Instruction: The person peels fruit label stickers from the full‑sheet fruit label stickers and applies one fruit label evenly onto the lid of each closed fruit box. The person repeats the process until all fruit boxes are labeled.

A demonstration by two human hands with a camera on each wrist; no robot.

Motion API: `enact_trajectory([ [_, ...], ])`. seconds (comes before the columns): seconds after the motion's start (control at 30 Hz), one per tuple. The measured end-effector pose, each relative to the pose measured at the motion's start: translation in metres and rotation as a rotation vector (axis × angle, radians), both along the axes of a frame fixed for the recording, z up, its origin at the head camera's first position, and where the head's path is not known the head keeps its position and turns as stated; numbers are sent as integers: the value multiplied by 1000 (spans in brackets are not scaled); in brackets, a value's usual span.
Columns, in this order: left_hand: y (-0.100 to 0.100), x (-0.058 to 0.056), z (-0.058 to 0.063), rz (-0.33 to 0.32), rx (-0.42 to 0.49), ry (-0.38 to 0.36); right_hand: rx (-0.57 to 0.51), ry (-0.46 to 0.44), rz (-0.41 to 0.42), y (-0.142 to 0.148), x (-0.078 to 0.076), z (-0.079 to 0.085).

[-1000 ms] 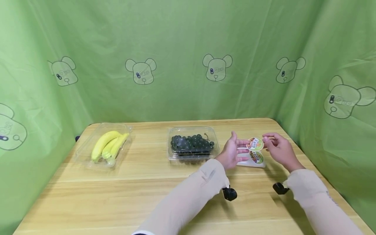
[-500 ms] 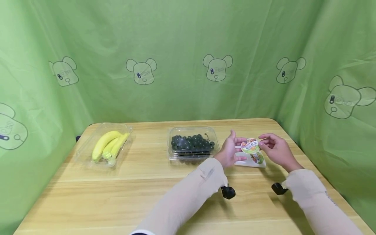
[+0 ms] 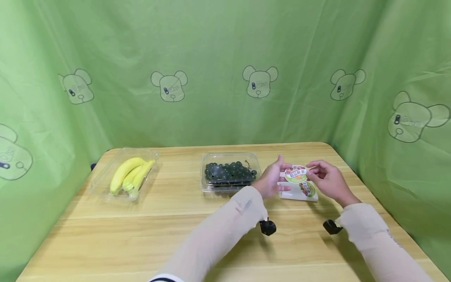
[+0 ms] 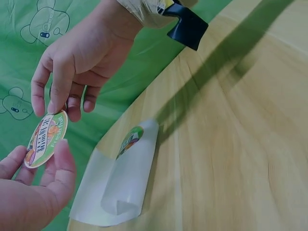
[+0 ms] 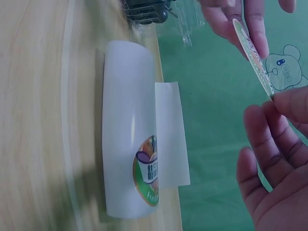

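My right hand (image 3: 331,182) pinches an oval fruit sticker (image 3: 296,174), printed in green and red with a white lettered band, by its edge between thumb and fingers. My left hand (image 3: 271,180) is beside it with fingers fairly straight, at the sticker's opposite edge in the left wrist view. Below both hands, a curled white backing sheet (image 5: 127,120) lies on the table, bearing another printed sticker (image 5: 148,171). Left of my left hand stands a clear clamshell box (image 3: 232,156) of dark grapes (image 3: 230,172).
At the table's far left, a clear plastic box (image 3: 100,176) holds yellow bananas (image 3: 128,174). The wooden table (image 3: 141,235) ends against a green curtain (image 3: 218,117) printed with bear heads. A black wrist camera (image 3: 267,227) hangs under my left wrist, another (image 3: 332,226) under my right.
Both hands have shifted slightly left, and the sticker in my right hand has moved left in front of my left fingers. The backing sheet, grapes and bananas stay put.
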State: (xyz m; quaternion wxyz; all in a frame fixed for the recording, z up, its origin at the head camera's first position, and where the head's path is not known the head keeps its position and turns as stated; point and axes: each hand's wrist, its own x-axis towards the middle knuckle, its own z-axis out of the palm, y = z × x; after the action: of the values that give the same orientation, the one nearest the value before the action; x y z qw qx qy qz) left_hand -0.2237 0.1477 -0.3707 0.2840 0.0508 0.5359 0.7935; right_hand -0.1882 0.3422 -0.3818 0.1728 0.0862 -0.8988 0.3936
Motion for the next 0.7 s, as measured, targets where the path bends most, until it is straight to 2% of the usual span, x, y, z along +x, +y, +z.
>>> enact_trajectory([
  [0.13,-7,-2,1,-26,-69,34,-15,15,29,-4,-2,0],
  [0.4,-19,-2,5,8,-325,212,-24,-8,90,-17,-8,-1],
  [0.7,-43,-3,14,40,-480,359,-92,-60,138,-34,-15,-2],
])
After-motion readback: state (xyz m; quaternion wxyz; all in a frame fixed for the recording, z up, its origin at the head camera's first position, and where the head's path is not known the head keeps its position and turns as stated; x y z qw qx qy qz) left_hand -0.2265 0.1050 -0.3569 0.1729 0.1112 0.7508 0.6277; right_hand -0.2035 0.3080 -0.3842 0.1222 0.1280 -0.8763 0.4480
